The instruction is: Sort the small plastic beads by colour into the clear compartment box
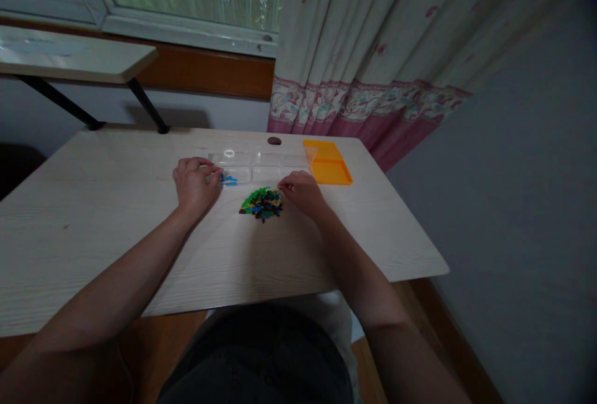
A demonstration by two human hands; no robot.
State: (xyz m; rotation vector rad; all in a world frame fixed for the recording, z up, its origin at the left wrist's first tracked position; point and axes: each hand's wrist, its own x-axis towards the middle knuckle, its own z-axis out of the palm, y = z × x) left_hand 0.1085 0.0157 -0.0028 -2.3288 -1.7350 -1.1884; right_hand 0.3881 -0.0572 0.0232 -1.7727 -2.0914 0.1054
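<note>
A small pile of mixed green, blue, yellow and dark pieces [261, 202] lies on the pale wooden table [116, 230]. My right hand [302, 191] rests at the pile's right edge, fingers curled in a pinch; whether it holds a piece is too small to tell. My left hand [196, 181] sits curled at the left end of a clear compartment box [261, 166], fingertips next to a few blue pieces [228, 179] in a front compartment. An orange lid [327, 161] hangs open at the box's right end.
A round cable hole [274, 140] sits near the table's far edge. Behind stand a window, a flowered curtain [373, 50] and a second tabletop on black legs [69, 56] at the left. A grey wall closes the right side.
</note>
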